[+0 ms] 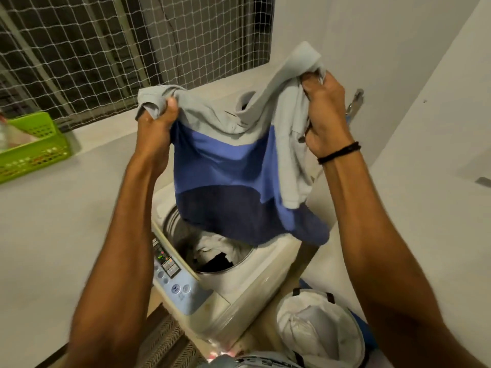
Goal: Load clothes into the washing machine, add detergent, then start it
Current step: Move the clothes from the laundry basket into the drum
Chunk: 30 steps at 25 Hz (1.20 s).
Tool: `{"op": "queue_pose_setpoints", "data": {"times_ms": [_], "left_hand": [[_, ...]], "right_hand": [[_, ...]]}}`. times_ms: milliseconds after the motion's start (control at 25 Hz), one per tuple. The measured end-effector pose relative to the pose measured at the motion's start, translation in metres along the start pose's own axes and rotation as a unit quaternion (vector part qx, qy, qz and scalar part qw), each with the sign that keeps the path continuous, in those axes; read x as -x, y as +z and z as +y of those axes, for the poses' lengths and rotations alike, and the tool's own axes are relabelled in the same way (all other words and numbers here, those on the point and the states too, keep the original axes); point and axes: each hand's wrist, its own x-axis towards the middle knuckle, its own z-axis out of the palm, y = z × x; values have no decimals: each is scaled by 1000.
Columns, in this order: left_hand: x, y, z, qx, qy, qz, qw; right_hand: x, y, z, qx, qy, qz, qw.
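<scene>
A polo shirt [233, 160] in grey, mid-blue and navy bands hangs spread out above the open top-loading washing machine [265, 277]. My left hand [156, 126] grips its left shoulder. My right hand [324, 115], with a black band on the wrist, grips the right shoulder, held higher. The shirt's navy hem dangles just over the drum [212, 251], where white and dark clothes lie. The machine's control panel [172, 272] runs along its left side.
A white laundry bag [318, 328] with black straps stands on the floor at the lower right. A green plastic basket [32, 144] sits on the ledge at the left, under a netted window grille [106, 49]. White walls close in on the right.
</scene>
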Motion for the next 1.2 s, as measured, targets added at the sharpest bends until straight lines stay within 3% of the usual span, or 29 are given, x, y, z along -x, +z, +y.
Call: {"op": "queue_pose_setpoints", "data": {"times_ms": [160,360,480,600,680,760,1000,1200], "left_hand": [[9,-8,-29,-41,7,16,999],[22,-12,-111,-152,-100,44,982],[39,-17,-170,-182,-233,64,953],[54,-29,-213,-200,-296,90,930],[59,-34,-231,-214,-343,85,911],[64,-33,-239,-217,-362,83,903],[86,30,-228,-196,-315,95,924],[147,108,-253,-212,-316,-12,925]], "right_hand": [[2,37,57,-2,95,1,995],[28,70,185,39,244,-28,969],[45,75,258,109,357,-22,927],[71,59,292,183,441,-127,870],[83,43,304,239,445,-179,844],[89,26,311,258,426,-181,848],[89,-34,290,148,441,-95,880],[114,-122,265,119,447,-23,886]]}}
